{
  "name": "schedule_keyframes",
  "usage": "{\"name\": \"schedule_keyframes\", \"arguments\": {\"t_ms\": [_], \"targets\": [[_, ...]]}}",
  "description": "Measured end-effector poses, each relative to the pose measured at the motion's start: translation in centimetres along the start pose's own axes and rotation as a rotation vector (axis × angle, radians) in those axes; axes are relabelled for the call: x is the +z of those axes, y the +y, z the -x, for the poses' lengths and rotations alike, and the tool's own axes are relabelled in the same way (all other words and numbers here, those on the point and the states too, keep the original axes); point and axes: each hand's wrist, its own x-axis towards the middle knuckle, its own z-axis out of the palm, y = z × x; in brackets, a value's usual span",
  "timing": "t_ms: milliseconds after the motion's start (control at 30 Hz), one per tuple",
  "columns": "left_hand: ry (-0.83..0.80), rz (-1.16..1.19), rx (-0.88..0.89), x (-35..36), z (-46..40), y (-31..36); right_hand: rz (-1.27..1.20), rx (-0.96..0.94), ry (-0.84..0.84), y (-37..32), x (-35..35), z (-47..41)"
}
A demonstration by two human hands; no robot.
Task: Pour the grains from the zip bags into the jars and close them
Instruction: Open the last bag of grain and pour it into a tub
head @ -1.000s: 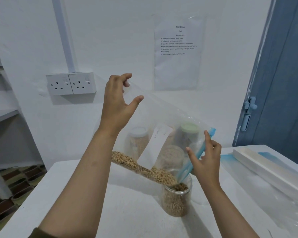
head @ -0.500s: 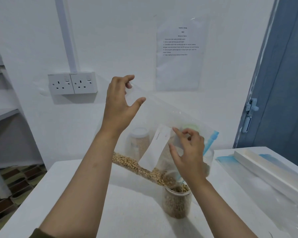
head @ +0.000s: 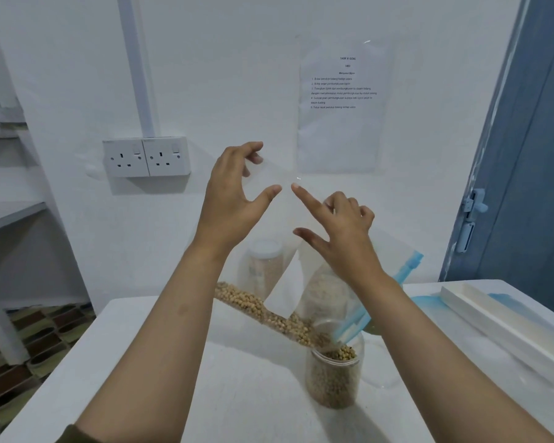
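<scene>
My right hand (head: pixel 343 231) has left the bag (head: pixel 304 276) mouth, fingers now spread on its side; left hand (head: pixel 234 199) pinches the raised corner. Remaining grains (head: pixel 259 308) need coaxing into the jar (head: pixel 333 378).

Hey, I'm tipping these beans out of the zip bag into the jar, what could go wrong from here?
1. The jar looks nearly full, with beans at its rim; more pouring may overflow onto the table.
2. Neither hand steadies the jar, so the zip bag could nudge it over.
3. The left hand only pinches the bag's top corner and the right hand is barely touching the film; the bag mouth might slip off the jar.
</scene>
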Motion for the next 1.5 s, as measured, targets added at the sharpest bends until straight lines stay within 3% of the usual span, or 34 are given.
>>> {"name": "schedule_keyframes", "arguments": {"t_ms": [233, 900, 1333, 1500], "targets": [[0.012, 0.010, -0.008, -1.1, 1.4, 0.8, -0.012, -0.047, 0.087, -0.6, -0.2, 0.8], [0.025, -0.054, 0.032, -2.2, 1.2, 1.8, 0.040, -0.046, 0.105, -0.7, -0.7, -0.5], [0.075, -0.210, -0.384, -0.7, 11.3, -0.8, 0.031, -0.080, 0.139, -0.6, -0.6, 0.1], [0.084, -0.268, -0.426, 0.2, 12.4, -2.0, 0.028, -0.092, 0.174, -0.5, -0.5, 0.2]]}}
